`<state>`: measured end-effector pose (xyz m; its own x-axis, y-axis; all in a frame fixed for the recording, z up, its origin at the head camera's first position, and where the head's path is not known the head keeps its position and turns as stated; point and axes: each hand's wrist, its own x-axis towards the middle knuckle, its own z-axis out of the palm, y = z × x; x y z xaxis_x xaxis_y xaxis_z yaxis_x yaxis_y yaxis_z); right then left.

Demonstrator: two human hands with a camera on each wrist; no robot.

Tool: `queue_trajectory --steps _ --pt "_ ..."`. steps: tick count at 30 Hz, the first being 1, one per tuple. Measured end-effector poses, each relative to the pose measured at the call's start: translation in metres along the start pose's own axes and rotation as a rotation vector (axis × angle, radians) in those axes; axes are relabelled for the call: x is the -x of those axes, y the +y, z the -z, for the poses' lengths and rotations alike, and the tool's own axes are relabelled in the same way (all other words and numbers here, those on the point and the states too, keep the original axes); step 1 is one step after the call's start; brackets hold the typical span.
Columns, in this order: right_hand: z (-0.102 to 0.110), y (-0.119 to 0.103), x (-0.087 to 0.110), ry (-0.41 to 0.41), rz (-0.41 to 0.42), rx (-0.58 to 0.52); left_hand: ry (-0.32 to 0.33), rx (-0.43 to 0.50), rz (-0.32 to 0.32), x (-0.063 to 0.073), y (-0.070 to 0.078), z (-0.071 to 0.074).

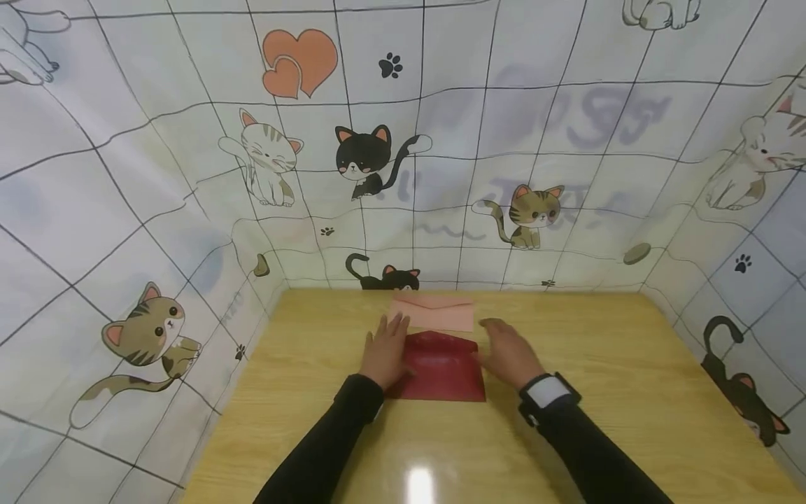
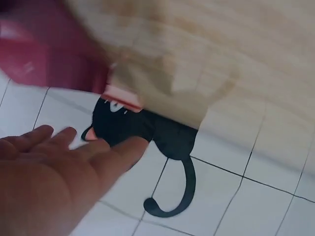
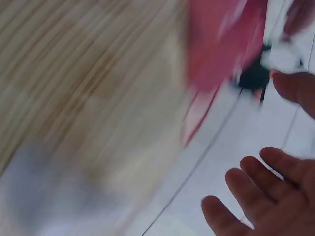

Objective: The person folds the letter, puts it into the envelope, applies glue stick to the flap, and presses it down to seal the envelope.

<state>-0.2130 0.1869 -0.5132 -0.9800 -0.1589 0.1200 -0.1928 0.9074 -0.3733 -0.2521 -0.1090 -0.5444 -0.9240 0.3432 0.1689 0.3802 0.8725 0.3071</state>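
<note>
A dark red envelope [image 1: 443, 374] with its pointed flap edge toward the far side lies on the table, blurred in both wrist views. Just beyond it is a pale pink envelope [image 1: 441, 316], its near side close to the red one. My left hand [image 1: 385, 353] is over the red envelope's left edge, fingers extended; contact cannot be made out. Off the right edge, my right hand [image 1: 511, 355] holds nothing, and its fingers [image 3: 251, 179] are spread and relaxed in the right wrist view.
The wooden table [image 1: 579, 434] runs back to a wall covering [image 1: 453, 140] printed with cats and grid lines. Similar covering closes in the left and right sides. Light glares off the table's near part.
</note>
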Motion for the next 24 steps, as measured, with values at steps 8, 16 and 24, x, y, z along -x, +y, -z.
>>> queue_trajectory --steps 8,16,24 --pt "-0.041 -0.026 -0.003 -0.06 0.133 0.058 0.081 -0.128 -0.139 0.006 0.019 -0.03" --pt "-0.084 -0.018 -0.025 0.126 0.446 0.185 0.109 -0.237 -0.337 0.015 0.029 -0.034" --pt "-0.059 -0.043 0.007 0.039 0.298 0.278 0.092 -0.111 -0.178 0.028 -0.004 -0.042"
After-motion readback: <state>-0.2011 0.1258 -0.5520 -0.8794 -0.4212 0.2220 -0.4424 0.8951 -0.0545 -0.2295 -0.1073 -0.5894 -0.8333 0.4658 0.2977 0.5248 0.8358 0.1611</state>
